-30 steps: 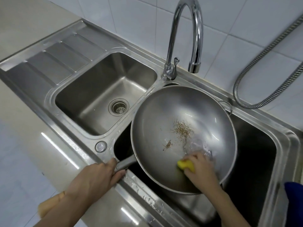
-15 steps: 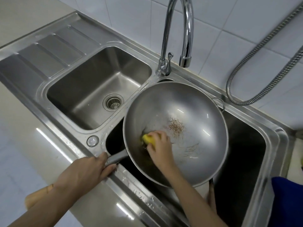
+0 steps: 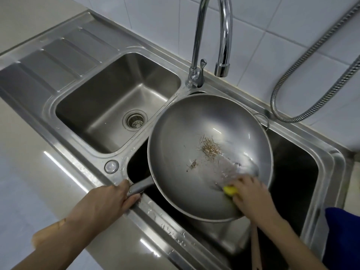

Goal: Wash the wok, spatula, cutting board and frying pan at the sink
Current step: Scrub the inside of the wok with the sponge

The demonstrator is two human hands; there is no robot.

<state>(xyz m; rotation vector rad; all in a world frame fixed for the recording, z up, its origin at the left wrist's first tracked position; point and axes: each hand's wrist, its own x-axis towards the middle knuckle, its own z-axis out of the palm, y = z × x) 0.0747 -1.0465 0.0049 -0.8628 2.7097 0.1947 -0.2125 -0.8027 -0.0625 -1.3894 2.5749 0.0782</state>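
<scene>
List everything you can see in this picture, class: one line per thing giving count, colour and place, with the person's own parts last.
wok: one, silver, over the right basin, food bits inside
sponge: one, yellow, on the wok's near right wall
sink: one, steel, two basins and a drainboard
drain strainer: one, steel, left basin floor
tap: one, chrome, behind the basins
hose: one, metal, along the tiled wall
wooden handles: pale brown, count unclear, below the wok
blue cloth: one, right edge
left hand: grips the wok's handle
right hand: presses the sponge
</scene>
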